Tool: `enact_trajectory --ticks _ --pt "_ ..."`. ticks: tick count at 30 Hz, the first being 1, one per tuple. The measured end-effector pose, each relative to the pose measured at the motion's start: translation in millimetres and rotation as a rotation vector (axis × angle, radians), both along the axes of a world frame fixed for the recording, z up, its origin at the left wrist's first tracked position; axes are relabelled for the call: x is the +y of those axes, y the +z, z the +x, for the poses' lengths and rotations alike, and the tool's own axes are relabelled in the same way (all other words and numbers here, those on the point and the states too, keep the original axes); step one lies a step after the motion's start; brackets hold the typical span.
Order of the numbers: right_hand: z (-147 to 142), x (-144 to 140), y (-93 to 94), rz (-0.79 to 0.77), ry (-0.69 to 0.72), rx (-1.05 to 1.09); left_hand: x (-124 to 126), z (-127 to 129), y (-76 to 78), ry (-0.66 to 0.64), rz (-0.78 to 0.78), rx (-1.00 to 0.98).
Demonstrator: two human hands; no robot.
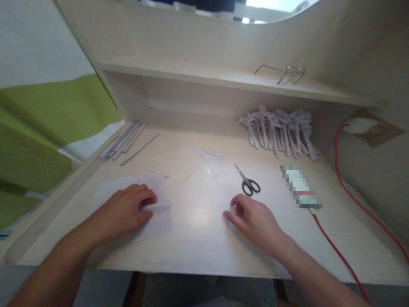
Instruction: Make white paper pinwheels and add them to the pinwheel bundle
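Observation:
White sheets of paper (159,224) lie at the left front of the desk. On them is my left hand (131,207), its fingers curled and its thumb below, around a raised fold in the top sheet. My right hand (251,217) is low over the desk to the right, thumb and forefinger apart, with nothing clear to see between them. Just beyond it lie small scissors (247,181) with black handles, blades pointing away. Thin white paper scraps (215,162) are heaped left of the scissors.
Rolled paper sticks (128,138) lie at the back left, paper pinwheels (277,132) on sticks at the back right. A blurred phone (300,187) with a red cable (335,251) lies to the right. Glasses (290,74) rest on the shelf (191,70). A curtain (64,106) hangs left.

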State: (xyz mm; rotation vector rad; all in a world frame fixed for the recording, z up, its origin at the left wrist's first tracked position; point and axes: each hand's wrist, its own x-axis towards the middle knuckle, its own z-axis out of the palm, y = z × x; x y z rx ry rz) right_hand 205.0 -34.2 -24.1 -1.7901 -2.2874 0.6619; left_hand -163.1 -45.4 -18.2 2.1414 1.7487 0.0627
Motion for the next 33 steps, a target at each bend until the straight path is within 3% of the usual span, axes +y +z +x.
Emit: enact_trajectory --ticks 4,10,15,18,21,25,27,33 --pt "-7.7 -4.1 3.4 -0.018 -0.003 -0.247 -1.6 -4.2 -3.4 0.007 -0.001 -0.040" --pt "-13.6 23.4 5.9 -0.014 0.048 -0.189 -3.0 -2.4 11.2 0.032 -0.079 -0.254" --pt "-24.1 45.1 13.7 0.092 -0.012 0.027 12.3 24.2 27.3 0.040 0.013 -0.420" --pt "-33.2 39.7 21.2 0.099 0.069 0.420 20.5 55.5 29.6 0.005 0.024 -0.532" --pt "-38.8 25.8 26.2 0.146 0.204 0.676 18.6 88.9 22.4 -0.039 0.121 -0.608" --pt "-32.4 5.2 24.1 0.339 0.354 0.699 -2.1 115.3 5.2 -0.035 0.484 -0.676" --pt "-23.9 -5.9 16.6 0.374 0.398 0.671 -16.7 118.3 -3.2 -0.081 0.554 -0.692" --pt "0.1 -38.2 -19.9 0.241 0.397 0.594 -48.8 114.4 -23.9 -0.192 0.418 -0.537"
